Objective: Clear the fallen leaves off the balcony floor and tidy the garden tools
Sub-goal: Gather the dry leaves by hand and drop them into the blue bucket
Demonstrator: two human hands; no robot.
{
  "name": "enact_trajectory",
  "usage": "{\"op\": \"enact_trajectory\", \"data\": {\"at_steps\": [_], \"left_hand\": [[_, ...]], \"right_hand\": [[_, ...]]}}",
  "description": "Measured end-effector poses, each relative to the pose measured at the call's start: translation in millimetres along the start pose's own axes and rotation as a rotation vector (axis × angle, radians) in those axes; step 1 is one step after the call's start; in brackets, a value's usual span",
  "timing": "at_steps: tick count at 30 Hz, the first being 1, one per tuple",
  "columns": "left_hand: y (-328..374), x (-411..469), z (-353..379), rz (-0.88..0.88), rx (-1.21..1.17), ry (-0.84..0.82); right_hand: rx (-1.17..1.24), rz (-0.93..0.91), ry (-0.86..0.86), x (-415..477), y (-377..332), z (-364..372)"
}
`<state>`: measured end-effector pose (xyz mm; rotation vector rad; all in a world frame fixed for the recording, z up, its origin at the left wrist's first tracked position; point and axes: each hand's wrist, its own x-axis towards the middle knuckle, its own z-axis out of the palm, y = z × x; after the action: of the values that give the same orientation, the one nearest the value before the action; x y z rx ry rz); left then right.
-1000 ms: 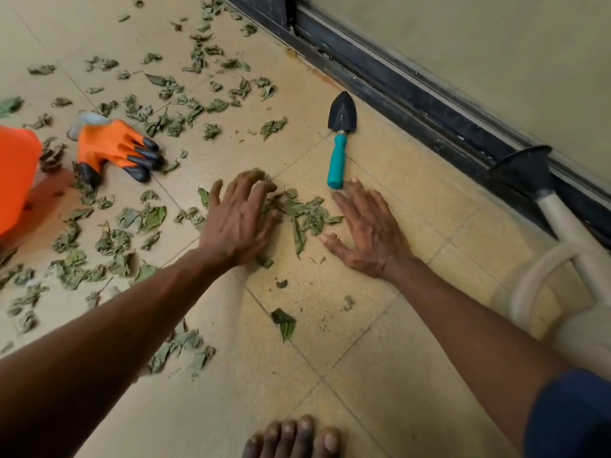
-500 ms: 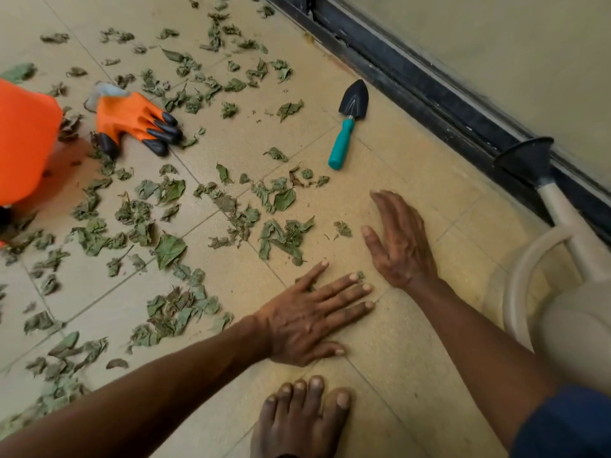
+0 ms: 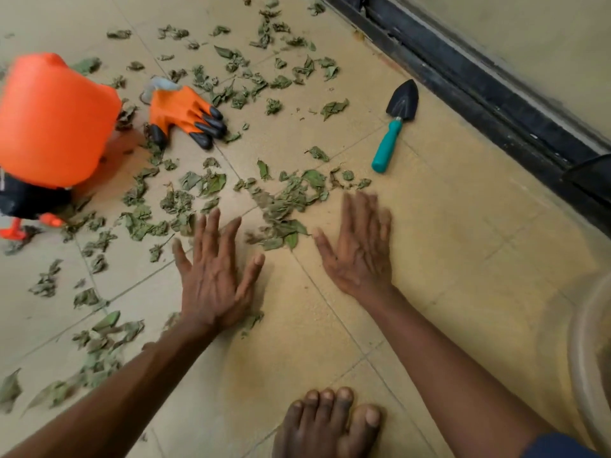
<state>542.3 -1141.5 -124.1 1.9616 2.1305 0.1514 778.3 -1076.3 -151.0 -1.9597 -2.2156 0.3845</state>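
1. Grips: the left grip (image 3: pixel 211 279) lies flat on the floor (image 3: pixel 463 242) with its fingers spread wide. It holds nothing. The right grip (image 3: pixel 360 256) is flat too, with straight fingers, and it also holds nothing. It looks a bit blurry.
2. The nearest bunch of leaves (image 3: pixel 284 206) sits between the two grips and just past the fingertips.
3. I think the job right now is to sweep these leaves into one heap.
4. Press both palms low on the floor. Then thin leaves cannot slip under.
5. Slide the two grips toward each other, like closing a gate. Go slowly, or dry bits may skip away.
6. A few leaves lie right by the left wrist, so pull those in too.
7. Many more leaves lie out past the left grip, so most of the sweeping is not done.
8. The trowel (image 3: pixel 395 127) lies past the right grip, well apart from it.
9. The orange glove (image 3: pixel 185 115) and the orange sprayer (image 3: pixel 53 120) lie far past the left grip, with leaves all around them. These tools are not yet tidied.
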Motion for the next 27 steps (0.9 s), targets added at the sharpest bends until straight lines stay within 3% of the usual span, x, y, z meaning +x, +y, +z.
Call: {"op": "enact_trajectory", "data": {"at_steps": [2,4,7,10,14,18,20,24,27], "left_hand": [[-15.0,-30.1,-0.5,-0.003,-0.025,0.015],[-30.3,-54.4,0.4,0.113,0.039,-0.018],[-40.7,-61.4,6.7,0.344,0.198,-0.114],[-29.7,-27.3,11.8,0.395,0.25,-0.138],[-8.8,44.9,-2.7,0.129,0.261,-0.013],[-14.5,41.0,-10.2,-0.324,-0.069,0.166],[-30.8,20.1,-3.6,-0.476,-0.148,0.171],[-47.8,11.0,7.5,-0.573,-0.199,0.076],[-6.4,17.2,14.0,-0.387,-0.248,0.04]], "right_hand": [[0.008,-0.302,-0.092,5.3,-17.5,5.6],[0.038,-0.445,-0.075,16.2,-23.8,6.4],[0.084,-0.248,0.08,33.3,-17.8,3.2],[0.095,-0.056,0.14,34.8,-13.2,4.1],[0.004,-0.107,0.131,32.5,-18.0,7.4],[-0.01,-0.11,0.118,32.9,-19.8,6.5],[-0.014,-0.105,0.128,31.6,-19.1,5.5],[-0.038,-0.071,0.08,33.0,-20.6,7.5],[-0.071,-0.107,0.026,33.7,-17.7,10.7]]}}
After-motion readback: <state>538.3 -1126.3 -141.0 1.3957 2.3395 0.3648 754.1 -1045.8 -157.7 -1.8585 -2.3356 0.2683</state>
